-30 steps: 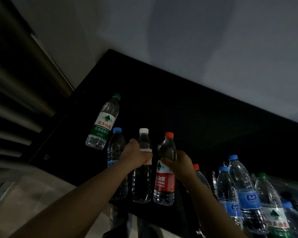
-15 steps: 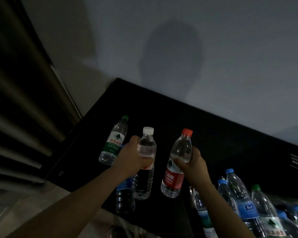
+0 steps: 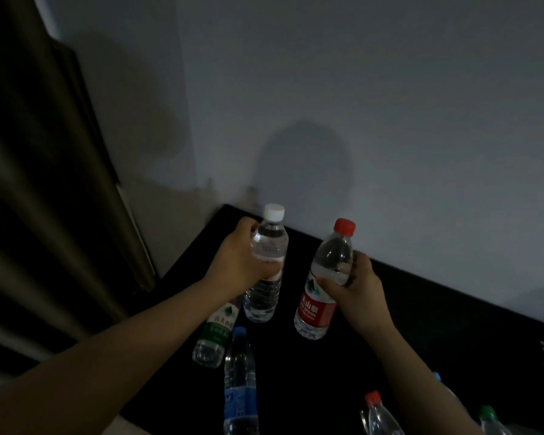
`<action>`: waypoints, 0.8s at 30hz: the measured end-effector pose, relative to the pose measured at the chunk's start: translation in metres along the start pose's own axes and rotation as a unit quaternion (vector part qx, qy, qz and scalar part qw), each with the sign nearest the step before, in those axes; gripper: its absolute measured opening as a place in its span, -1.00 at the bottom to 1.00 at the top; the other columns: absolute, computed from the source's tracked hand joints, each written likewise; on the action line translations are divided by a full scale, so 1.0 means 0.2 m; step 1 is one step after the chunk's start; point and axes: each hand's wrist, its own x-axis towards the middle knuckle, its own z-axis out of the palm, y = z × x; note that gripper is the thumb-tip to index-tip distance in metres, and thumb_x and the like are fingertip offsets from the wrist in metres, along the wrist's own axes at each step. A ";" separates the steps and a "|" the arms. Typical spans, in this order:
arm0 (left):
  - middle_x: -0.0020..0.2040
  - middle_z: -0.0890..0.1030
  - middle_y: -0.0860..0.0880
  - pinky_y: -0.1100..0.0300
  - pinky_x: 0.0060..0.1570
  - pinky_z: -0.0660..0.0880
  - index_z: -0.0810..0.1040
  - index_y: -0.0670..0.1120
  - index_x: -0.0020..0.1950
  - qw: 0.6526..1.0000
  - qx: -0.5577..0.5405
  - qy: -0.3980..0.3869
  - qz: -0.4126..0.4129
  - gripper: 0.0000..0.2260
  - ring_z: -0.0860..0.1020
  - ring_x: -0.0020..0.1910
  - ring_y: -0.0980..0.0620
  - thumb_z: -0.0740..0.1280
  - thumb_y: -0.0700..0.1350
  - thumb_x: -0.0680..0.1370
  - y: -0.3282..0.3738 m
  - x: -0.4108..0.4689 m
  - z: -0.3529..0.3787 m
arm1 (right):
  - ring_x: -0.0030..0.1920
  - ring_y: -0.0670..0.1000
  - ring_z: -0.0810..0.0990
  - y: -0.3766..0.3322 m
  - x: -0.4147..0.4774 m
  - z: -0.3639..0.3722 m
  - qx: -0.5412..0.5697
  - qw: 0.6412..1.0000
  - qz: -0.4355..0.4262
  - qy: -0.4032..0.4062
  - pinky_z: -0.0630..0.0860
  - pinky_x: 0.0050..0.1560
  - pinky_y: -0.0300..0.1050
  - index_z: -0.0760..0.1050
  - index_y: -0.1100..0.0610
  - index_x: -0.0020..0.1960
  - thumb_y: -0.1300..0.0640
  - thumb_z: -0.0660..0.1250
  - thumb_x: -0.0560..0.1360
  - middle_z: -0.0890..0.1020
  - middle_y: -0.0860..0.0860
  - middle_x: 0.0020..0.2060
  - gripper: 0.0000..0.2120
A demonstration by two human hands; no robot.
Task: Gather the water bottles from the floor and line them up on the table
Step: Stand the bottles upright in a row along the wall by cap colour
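Observation:
My left hand grips a clear bottle with a white cap around its upper body, held above the black table. My right hand grips a bottle with a red cap and red label near its shoulder, tilted slightly right, also off the table. A green-label bottle stands on the table under my left wrist, its top hidden. A blue-cap, blue-label bottle stands in front of it.
A red-cap bottle and a green-cap bottle poke in at the bottom edge. A grey wall backs the table. Dark curtain folds hang on the left, close to the table's left end.
Both hands have lifted their bottles up and toward the back of the table. The view has tilted upward, so the standing bottles sit lower in frame.

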 end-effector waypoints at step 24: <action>0.07 0.60 -0.06 0.21 0.04 0.50 0.44 -0.14 0.21 0.999 0.013 0.046 0.010 -0.43 0.59 0.05 -0.04 0.56 -0.21 0.26 -0.47 1.19 0.29 | 0.10 -0.28 0.57 0.29 1.00 0.24 0.067 0.996 -0.066 0.001 0.52 0.03 -0.30 0.36 -0.17 0.28 0.08 0.48 0.37 0.58 -0.34 0.07 -0.45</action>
